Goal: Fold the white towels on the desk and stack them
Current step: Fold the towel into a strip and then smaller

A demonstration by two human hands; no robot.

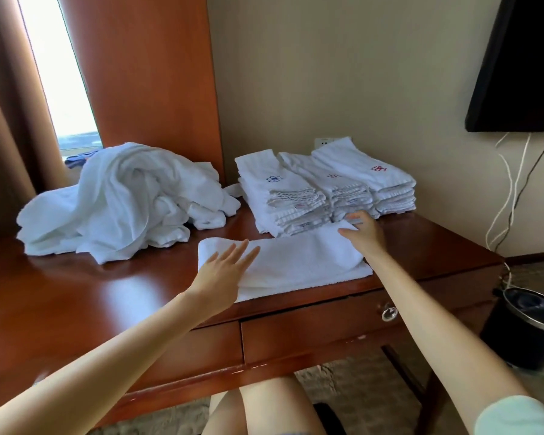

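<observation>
my left hand (223,271) lies flat, fingers straight, on the towel (299,262) at the worktop's (76,296) near edge. my right hand (363,235) is at its 1 o'clock corner; whether it pinches the cloth, i cannot tell. folded stacks (324,189) sit just beyond at 12, the loose pile (123,199) at 10.

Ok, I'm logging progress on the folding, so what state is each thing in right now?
front towel: flat on the desk, folded into a long band.
left hand: open, flat on the towel's left end.
right hand: pinches the towel's far right corner.
towel heap: crumpled, unfolded.
folded stacks: three, side by side.
drawer: shut.
</observation>
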